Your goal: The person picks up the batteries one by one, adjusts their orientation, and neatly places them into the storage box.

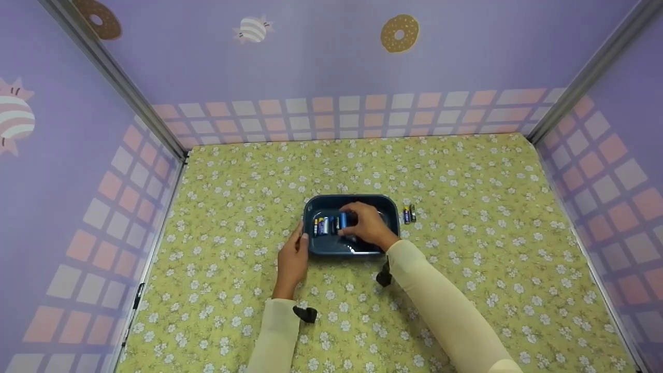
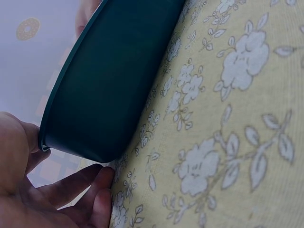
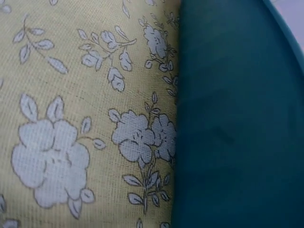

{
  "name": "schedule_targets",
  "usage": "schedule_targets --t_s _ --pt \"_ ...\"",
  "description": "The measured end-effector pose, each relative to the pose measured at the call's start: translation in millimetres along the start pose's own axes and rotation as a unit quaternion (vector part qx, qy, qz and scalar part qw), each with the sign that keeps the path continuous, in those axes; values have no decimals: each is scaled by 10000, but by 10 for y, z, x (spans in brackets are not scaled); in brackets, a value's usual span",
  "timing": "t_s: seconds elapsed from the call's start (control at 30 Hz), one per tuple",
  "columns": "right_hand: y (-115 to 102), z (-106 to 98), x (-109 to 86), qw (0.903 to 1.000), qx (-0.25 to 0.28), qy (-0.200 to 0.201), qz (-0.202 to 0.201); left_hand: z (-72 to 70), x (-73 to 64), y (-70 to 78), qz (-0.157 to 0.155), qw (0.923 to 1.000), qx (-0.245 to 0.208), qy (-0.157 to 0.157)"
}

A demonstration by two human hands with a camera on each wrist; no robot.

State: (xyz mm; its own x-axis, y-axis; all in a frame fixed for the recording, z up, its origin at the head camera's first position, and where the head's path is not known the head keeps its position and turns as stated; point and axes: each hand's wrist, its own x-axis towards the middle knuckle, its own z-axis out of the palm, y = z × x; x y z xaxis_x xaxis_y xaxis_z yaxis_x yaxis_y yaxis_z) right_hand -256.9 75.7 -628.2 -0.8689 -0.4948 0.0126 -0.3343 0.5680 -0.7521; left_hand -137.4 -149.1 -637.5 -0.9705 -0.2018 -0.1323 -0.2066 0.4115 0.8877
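A dark teal rectangular basin (image 1: 342, 252) sits on the flowered cloth. In the head view, my right hand (image 1: 369, 224) reaches into it and pinches a blue battery (image 1: 343, 220) between thumb and fingers. Left of that battery, several more batteries (image 1: 323, 226) stand side by side in a row inside the basin. My left hand (image 1: 293, 256) holds the basin's left side near the rim; the left wrist view has its fingers (image 2: 102, 178) at the bottom corner of the outer wall (image 2: 104, 90). The right wrist view shows only cloth and basin wall (image 3: 237, 123), with the right hand out of sight.
Two batteries (image 1: 409, 214) lie side by side on the cloth to the right of the basin. The yellow flowered cloth (image 1: 233, 207) covers the work surface. Purple patterned walls (image 1: 321, 62) enclose it at the back and on both sides.
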Motion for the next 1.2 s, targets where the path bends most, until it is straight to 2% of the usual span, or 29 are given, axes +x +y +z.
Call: schedule_targets --t_s 0.4,0.67,1.2 --pt "61 65 42 9994 -339 -87 -21 11 8 -14 85 9999 84 25" --pt "46 62 32 9994 -301 -179 29 -4 -8 -22 173 9998 9 26" --pt "57 56 43 9979 -563 -305 7 11 9 -2 7 10000 -9 32"
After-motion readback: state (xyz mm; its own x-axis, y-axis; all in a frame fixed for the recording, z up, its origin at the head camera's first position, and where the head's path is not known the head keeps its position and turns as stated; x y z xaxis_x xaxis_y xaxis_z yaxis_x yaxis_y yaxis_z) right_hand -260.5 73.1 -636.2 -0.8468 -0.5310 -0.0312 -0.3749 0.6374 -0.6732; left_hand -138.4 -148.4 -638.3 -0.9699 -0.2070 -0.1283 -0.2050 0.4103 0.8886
